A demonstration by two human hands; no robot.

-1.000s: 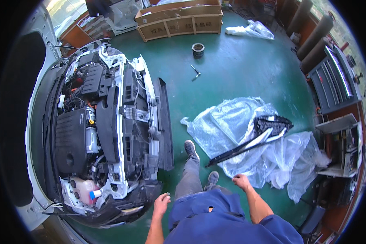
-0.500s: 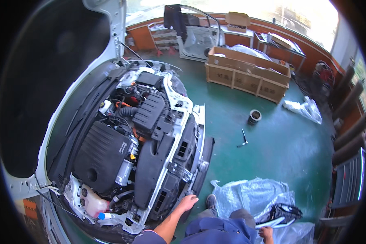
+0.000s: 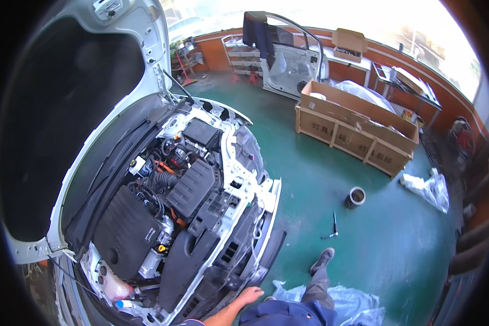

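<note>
My left hand (image 3: 251, 295) is at the lower centre, its fingers curled, beside the front of a white car. Whether it holds anything is too small to make out. The car's bonnet (image 3: 65, 130) is raised, exposing the engine bay with a black engine cover (image 3: 122, 228), a second black box (image 3: 193, 185) and a pinkish fluid tank (image 3: 114, 285). The stripped front crossmember (image 3: 271, 201) runs along the bay's right side. My right hand is out of view. A sheet of clear plastic wrap (image 3: 358, 304) lies under and beside my legs.
A metal can (image 3: 356, 196) and a T-handled tool (image 3: 334, 223) lie on the green floor. Behind are a long cardboard crate (image 3: 353, 141), crumpled plastic (image 3: 424, 190), a detached car door (image 3: 282, 76) and a metal bench (image 3: 429, 92). Dark cylinders (image 3: 470, 244) line the right.
The view has swung toward the crate and door, and my foot has stepped forward toward the tool. My left hand stays beside the car's front; my right hand has left view.
</note>
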